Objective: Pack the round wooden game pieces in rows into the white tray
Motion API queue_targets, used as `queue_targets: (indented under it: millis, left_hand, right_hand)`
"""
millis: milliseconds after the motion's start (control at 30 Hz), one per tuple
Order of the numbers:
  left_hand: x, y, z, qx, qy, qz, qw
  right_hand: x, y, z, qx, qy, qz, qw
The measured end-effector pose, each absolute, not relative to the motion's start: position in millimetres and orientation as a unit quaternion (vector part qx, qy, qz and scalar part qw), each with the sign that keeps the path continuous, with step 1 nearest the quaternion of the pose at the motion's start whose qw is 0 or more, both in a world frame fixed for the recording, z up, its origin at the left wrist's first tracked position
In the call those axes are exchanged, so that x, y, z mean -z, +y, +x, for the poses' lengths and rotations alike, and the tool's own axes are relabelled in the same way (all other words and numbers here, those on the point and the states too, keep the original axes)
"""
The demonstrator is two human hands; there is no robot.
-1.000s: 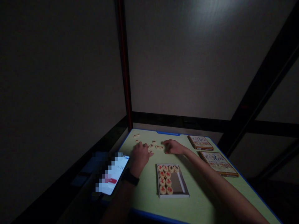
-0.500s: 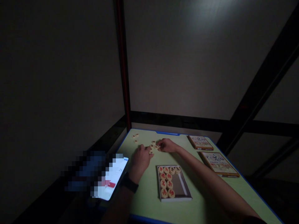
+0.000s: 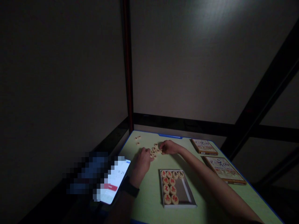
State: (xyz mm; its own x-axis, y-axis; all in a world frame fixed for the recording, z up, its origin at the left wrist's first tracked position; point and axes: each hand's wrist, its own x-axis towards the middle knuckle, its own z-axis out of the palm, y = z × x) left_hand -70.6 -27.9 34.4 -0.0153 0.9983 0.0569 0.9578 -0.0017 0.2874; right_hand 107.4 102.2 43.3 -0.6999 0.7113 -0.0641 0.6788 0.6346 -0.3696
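A small cluster of round wooden xiangqi pieces (image 3: 153, 152) lies on the pale green table between my two hands. My left hand (image 3: 142, 161), with a dark band on the wrist, has its fingers curled down on pieces at the cluster's left side. On the opposite side my right hand (image 3: 169, 147) is closed with its fingertips on a piece (image 3: 161, 151). Nearer me sits an open shallow box (image 3: 184, 206). Red and black xiangqi pieces fill its left columns and top row, and bare bottom shows at its right.
Three loose pieces (image 3: 137, 143) lie by the table's far left corner. Two flat printed boxes (image 3: 224, 169) rest along the right side. A lit phone (image 3: 116, 177) stands at the left edge. Walls rise behind and left of the table (image 3: 144, 199).
Pieces between my hands sit closer together, and more of them show beside my left fingers. The whole view has shifted slightly. The box's contents look the same.
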Motion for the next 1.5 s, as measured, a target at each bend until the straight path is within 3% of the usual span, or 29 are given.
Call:
queue_targets:
  millis: [500, 700, 1000, 1300, 1500]
  left_hand:
    - [-21.6, -22.8, -77.2, -0.166, 0.688, 0.697, 0.116]
    - [-24.8, -23.0, -79.9, -0.162, 0.690, 0.693, 0.129]
    - [-30.1, -22.1, -75.9, -0.152, 0.713, 0.676, 0.108]
    - [-36.8, -22.9, -74.0, -0.164, 0.748, 0.643, 0.018]
    - [-39.3, -22.8, -72.5, -0.171, 0.749, 0.640, 0.018]
  right_hand:
    - [-43.3, 74.1, 93.8, -0.068, -0.948, -0.292, 0.105]
    - [-51.4, 65.8, 68.7, -0.052, -0.968, -0.242, 0.048]
    - [-62.5, 63.0, 59.7, 0.025, -0.958, -0.283, -0.038]
    - [-51.9, 62.9, 60.8, 0.078, -0.958, -0.277, -0.009]
    - [-47.2, 62.8, 59.7, 0.083, -0.956, -0.281, -0.013]
